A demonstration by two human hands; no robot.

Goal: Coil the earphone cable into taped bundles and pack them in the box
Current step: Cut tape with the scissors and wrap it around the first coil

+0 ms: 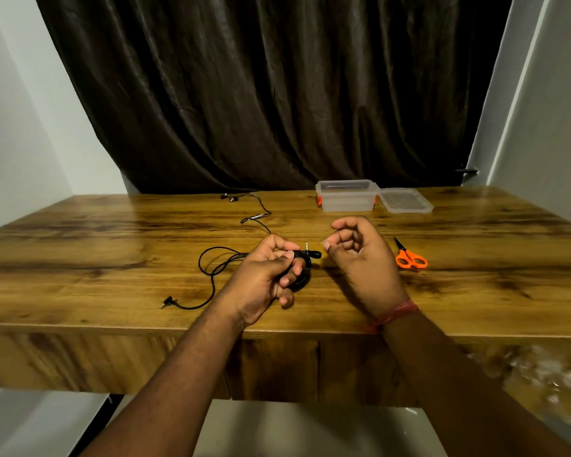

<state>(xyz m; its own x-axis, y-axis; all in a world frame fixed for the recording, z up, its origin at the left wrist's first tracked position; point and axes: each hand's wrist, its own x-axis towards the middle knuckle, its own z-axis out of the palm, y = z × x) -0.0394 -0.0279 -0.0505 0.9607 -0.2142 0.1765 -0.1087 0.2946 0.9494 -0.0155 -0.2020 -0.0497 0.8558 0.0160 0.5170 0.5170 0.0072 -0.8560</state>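
Observation:
My left hand [267,275] grips a coiled black earphone cable bundle [305,278] just above the wooden table [112,258]; a jack plug tip pokes up beside my thumb. My right hand [360,255] hovers to the right of the bundle with fingers loosely curled and nothing in it. Loose black cable [211,262] loops to the left and ends in an angled plug [167,302] near the front edge. Another stretch of earphone cable [257,216] runs back to earbuds [229,197] at the far edge. A clear plastic box [345,196] stands open at the back right.
The box's clear lid [406,201] lies right of the box. Orange-handled scissors [409,257] lie right of my right hand. A dark curtain [277,94] hangs behind the table, with white walls at both sides.

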